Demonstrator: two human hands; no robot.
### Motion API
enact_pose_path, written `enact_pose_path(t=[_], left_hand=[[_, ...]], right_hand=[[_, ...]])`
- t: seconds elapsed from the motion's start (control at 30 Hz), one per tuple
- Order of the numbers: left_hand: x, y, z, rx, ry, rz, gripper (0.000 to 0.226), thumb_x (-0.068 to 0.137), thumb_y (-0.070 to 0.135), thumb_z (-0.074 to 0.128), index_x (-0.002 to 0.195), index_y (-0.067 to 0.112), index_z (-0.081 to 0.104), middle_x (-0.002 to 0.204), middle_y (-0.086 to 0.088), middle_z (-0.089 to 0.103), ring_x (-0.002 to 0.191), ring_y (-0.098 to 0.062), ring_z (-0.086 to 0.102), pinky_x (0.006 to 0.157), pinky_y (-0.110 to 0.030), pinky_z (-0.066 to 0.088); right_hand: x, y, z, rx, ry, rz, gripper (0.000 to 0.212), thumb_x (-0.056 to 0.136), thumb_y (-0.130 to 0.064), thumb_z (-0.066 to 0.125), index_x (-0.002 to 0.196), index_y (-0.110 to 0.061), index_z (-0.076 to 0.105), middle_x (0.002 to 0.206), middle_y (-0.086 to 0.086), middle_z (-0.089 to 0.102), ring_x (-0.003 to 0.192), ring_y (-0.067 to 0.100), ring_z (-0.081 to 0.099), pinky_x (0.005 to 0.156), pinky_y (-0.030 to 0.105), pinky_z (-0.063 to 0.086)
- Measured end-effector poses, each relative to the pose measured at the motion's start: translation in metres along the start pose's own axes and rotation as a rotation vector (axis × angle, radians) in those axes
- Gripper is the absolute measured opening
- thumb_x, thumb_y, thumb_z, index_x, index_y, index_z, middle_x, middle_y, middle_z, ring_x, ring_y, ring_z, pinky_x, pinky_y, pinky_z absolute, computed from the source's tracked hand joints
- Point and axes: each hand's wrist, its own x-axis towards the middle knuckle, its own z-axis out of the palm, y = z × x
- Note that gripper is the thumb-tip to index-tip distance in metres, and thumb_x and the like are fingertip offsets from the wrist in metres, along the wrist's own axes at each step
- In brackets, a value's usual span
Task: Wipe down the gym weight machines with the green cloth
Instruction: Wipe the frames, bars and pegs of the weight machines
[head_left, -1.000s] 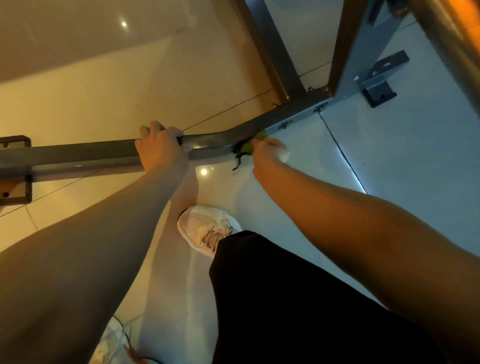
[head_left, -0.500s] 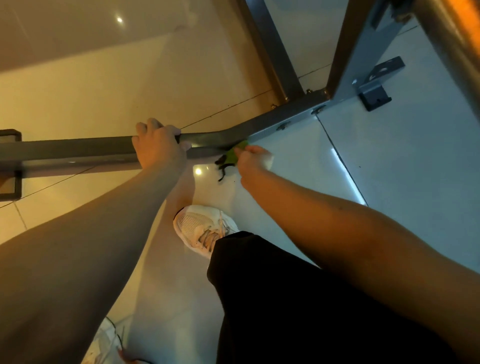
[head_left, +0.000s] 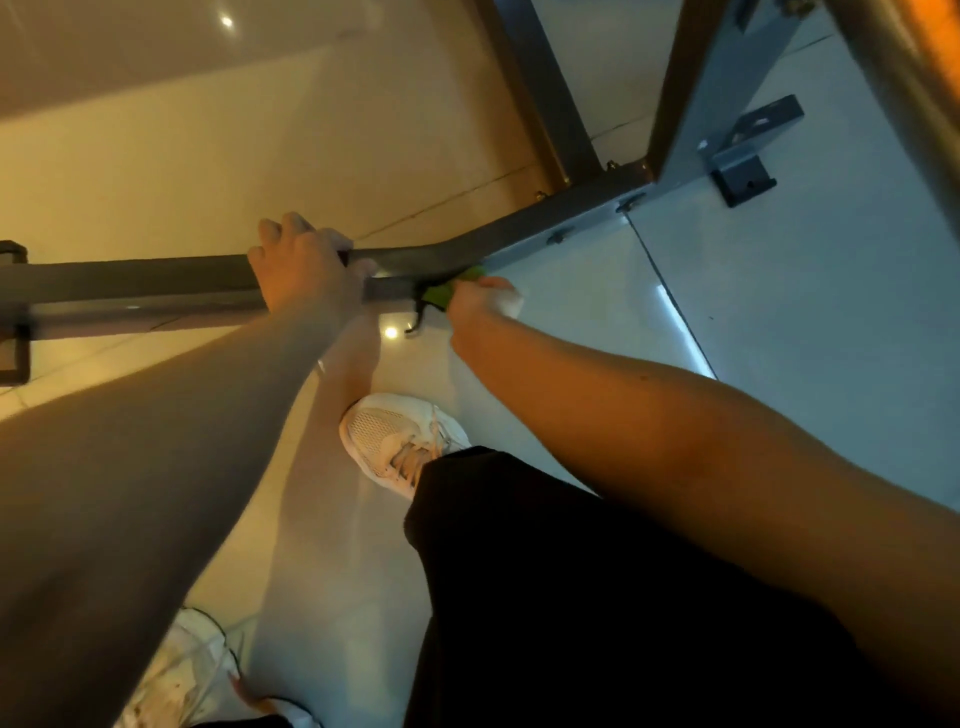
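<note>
— Two hands in view. What does the left hand do?
— Its fingers curl over the top of the grey machine bar, gripping it just left of the bend.
— And the right hand?
— It grips the green cloth, bunched and pressed against the near side of the same bar at the bend, just beside the left hand. A dark strand hangs from the cloth.
— What lies below them?
— Glossy floor tiles, a white shoe and a black trouser leg. Grey uprights rise from the bar's far end.
</note>
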Motion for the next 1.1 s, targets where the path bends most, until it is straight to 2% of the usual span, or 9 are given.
enact_pose_path(t=[0.2, 0.3, 0.4, 0.53, 0.6, 0.67, 0.73, 0.9, 1.1], left_hand=[[0.0, -0.017, 0.0, -0.043, 0.037, -0.056, 0.042, 0.095, 0.048, 0.064, 0.131, 0.026, 0.067, 0.128, -0.012, 0.051, 0.125, -0.036, 0.039, 0.103, -0.049, 0.033], [-0.002, -0.03, 0.0, -0.081, 0.073, -0.084, 0.048, 0.091, 0.053, 0.066, 0.128, 0.023, 0.068, 0.128, -0.013, 0.052, 0.125, -0.037, 0.039, 0.103, -0.049, 0.033], [-0.004, -0.043, -0.001, -0.057, 0.1, -0.106, 0.055, 0.09, 0.059, 0.064, 0.131, 0.021, 0.066, 0.13, -0.013, 0.051, 0.125, -0.037, 0.039, 0.103, -0.05, 0.034], [-0.006, -0.053, 0.003, -0.019, 0.123, -0.144, 0.056, 0.091, 0.059, 0.063, 0.134, 0.022, 0.062, 0.132, -0.012, 0.05, 0.126, -0.036, 0.04, 0.103, -0.05, 0.034], [-0.007, -0.056, 0.003, -0.026, 0.129, -0.153, 0.054, 0.092, 0.057, 0.064, 0.135, 0.024, 0.061, 0.132, -0.012, 0.049, 0.127, -0.036, 0.039, 0.103, -0.05, 0.034], [-0.01, -0.061, 0.002, -0.043, 0.126, -0.146, 0.051, 0.093, 0.053, 0.065, 0.136, 0.026, 0.061, 0.131, -0.011, 0.049, 0.127, -0.035, 0.039, 0.103, -0.049, 0.034], [-0.01, -0.065, 0.0, -0.064, 0.136, -0.144, 0.048, 0.094, 0.049, 0.065, 0.136, 0.027, 0.061, 0.13, -0.01, 0.049, 0.126, -0.034, 0.039, 0.103, -0.048, 0.033], [-0.008, -0.069, -0.001, -0.107, 0.119, -0.143, 0.044, 0.094, 0.046, 0.065, 0.134, 0.028, 0.063, 0.132, -0.009, 0.049, 0.128, -0.033, 0.038, 0.106, -0.047, 0.03], [-0.009, -0.069, -0.001, -0.126, 0.154, -0.15, 0.041, 0.095, 0.043, 0.066, 0.134, 0.028, 0.064, 0.131, -0.008, 0.051, 0.128, -0.032, 0.038, 0.106, -0.046, 0.03]], right_hand=[[0.009, -0.03, -0.03, -0.527, -0.011, -0.101, 0.051, 0.102, -0.007, 0.055, 0.15, -0.004, 0.038, 0.15, 0.017, 0.045, 0.134, 0.03, 0.048, 0.08, 0.012, 0.048], [0.011, -0.044, -0.04, -1.123, 0.155, -0.225, 0.067, 0.095, -0.016, 0.068, 0.153, -0.012, 0.034, 0.145, 0.013, 0.047, 0.136, 0.028, 0.046, 0.106, 0.032, 0.042], [-0.007, -0.035, -0.005, -1.297, 0.057, -0.17, 0.048, 0.094, -0.018, 0.069, 0.139, -0.012, 0.053, 0.125, 0.013, 0.058, 0.116, 0.027, 0.056, 0.091, 0.036, 0.046], [0.039, 0.018, 0.062, -1.328, -0.264, -0.289, 0.056, 0.099, -0.024, 0.063, 0.15, -0.02, 0.04, 0.146, 0.013, 0.05, 0.126, 0.04, 0.05, 0.069, 0.013, 0.053], [0.137, 0.059, 0.092, -1.609, -0.256, -0.566, 0.076, 0.072, -0.056, 0.084, 0.134, -0.051, 0.04, 0.136, 0.004, 0.061, 0.098, 0.048, 0.056, 0.062, 0.041, 0.059], [0.116, 0.061, 0.082, -1.57, -0.32, -0.49, 0.076, 0.075, -0.047, 0.082, 0.14, -0.048, 0.043, 0.136, 0.007, 0.061, 0.102, 0.045, 0.058, 0.086, 0.062, 0.053], [0.006, 0.005, 0.051, -1.511, -0.339, -0.395, 0.067, 0.098, -0.023, 0.066, 0.156, -0.024, 0.032, 0.143, 0.014, 0.05, 0.128, 0.04, 0.051, 0.105, 0.051, 0.046], [-0.018, -0.008, 0.009, -1.577, -0.138, -0.385, 0.049, 0.098, -0.011, 0.059, 0.145, -0.013, 0.045, 0.129, 0.018, 0.057, 0.121, 0.035, 0.057, 0.099, 0.043, 0.048], [-0.047, 0.005, 0.076, -1.4, -0.427, -0.584, 0.048, 0.098, -0.018, 0.058, 0.143, -0.009, 0.047, 0.134, 0.019, 0.057, 0.121, 0.039, 0.057, 0.101, 0.049, 0.049]])
